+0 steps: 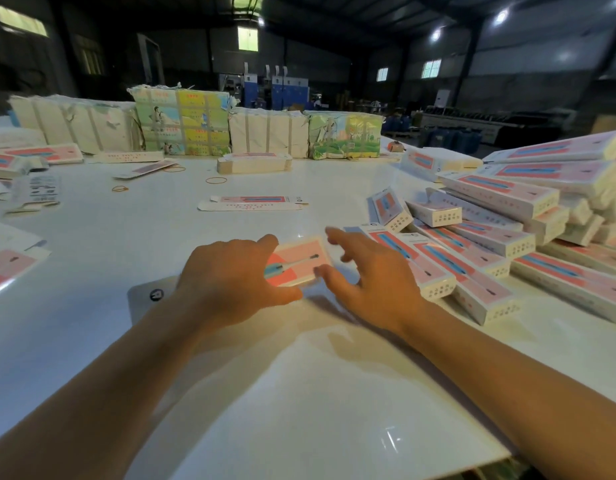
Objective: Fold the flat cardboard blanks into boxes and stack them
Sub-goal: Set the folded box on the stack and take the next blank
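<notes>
Head view: left hand (227,275) grips the box (299,261); right hand (365,271) hovers, fingers spread.

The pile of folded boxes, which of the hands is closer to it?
Right. The right hand hovers just beside the pile of folded boxes; the left hand sits farther away, gripping the box being folded.

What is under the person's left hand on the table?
A pink cardboard box lies under the left hand, which grips it; its white end shows past the wrist. The hand covers its middle.
</notes>
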